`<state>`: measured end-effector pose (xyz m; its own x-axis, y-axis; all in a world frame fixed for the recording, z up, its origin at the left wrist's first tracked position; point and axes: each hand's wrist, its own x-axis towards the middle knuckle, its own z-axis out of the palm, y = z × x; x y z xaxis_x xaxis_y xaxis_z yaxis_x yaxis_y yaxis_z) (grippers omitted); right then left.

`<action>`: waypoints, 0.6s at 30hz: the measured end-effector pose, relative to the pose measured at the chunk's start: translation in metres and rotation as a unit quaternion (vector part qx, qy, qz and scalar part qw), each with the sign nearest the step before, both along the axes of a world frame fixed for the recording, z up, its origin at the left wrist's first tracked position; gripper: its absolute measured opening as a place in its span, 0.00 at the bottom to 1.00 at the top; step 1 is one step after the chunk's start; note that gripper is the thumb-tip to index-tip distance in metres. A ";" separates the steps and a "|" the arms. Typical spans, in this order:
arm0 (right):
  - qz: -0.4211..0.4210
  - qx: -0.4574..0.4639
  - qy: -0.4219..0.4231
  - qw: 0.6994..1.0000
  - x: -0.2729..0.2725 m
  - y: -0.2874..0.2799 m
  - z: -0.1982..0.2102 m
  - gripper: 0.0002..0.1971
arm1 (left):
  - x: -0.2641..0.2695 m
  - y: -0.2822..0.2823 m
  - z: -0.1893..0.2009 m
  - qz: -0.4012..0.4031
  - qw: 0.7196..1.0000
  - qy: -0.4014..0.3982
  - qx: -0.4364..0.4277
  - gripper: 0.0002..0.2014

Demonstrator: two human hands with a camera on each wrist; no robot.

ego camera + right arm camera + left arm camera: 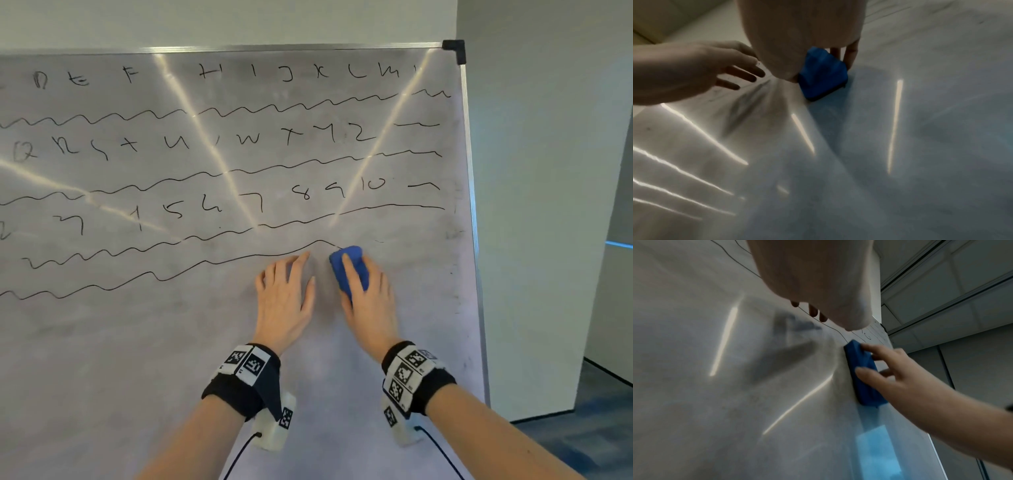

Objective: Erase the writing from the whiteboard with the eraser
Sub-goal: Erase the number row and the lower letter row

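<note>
Nearest the camera, both forearms reach up from below, each with a black wrist band [239,380] carrying black-and-white square markers and a small white camera unit with a thin cable. Just beyond the bands, the left hand [286,301] lies flat on the whiteboard [137,342] with its fingers straight and slightly spread, grasping nothing. Just to its right, near but apart from it, the right hand [371,301] holds the blue eraser [349,270] against the board, index finger laid along its top, thumb on one side and the other fingers on the far side. The eraser's upper end sits at the right end of a wavy black line [205,262] that runs away to the left past the left hand's fingertips. Further up from the hands are more wavy lines, and between them rows of handwritten characters [253,137]: numbers closest to the hands, letters in the two rows above. Streaks of reflected light cross the board. Beyond the right hand the board's metal edge ends in a black corner cap [455,49], with a pale wall [548,171] behind.
</note>
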<state>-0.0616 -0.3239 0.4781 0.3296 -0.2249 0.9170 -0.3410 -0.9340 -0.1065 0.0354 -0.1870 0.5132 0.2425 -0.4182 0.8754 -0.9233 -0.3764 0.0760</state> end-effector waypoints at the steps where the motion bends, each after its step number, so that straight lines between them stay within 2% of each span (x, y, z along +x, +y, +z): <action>1: 0.005 -0.007 0.006 1.000 -0.007 -0.006 -0.004 0.39 | 0.003 0.003 0.001 0.000 1.000 -0.003 -0.001 0.24; 4: -0.024 0.047 -0.056 0.997 -0.021 -0.027 0.000 0.36 | 0.013 0.016 0.002 -0.001 1.000 -0.008 -0.010 0.24; 7: -0.061 0.122 -0.115 0.984 -0.010 -0.023 0.021 0.33 | 0.019 0.021 -0.001 -0.004 1.000 -0.010 -0.014 0.24; 9: -0.065 0.113 -0.107 0.986 0.007 -0.002 0.026 0.33 | 0.018 0.022 -0.003 -0.009 1.000 -0.009 -0.012 0.24; 11: -0.051 0.078 -0.065 0.994 0.019 0.016 0.019 0.35 | 0.018 0.022 -0.003 -0.016 1.000 -0.005 -0.011 0.24; 14: -0.030 0.026 -0.013 0.999 0.009 0.008 0.007 0.36 | 0.019 0.024 -0.002 -0.021 1.000 -0.002 -0.010 0.24; 18: -0.085 0.104 -0.094 0.987 -0.014 -0.018 0.015 0.33 | 0.023 0.031 -0.002 -0.018 1.000 -0.004 -0.010 0.24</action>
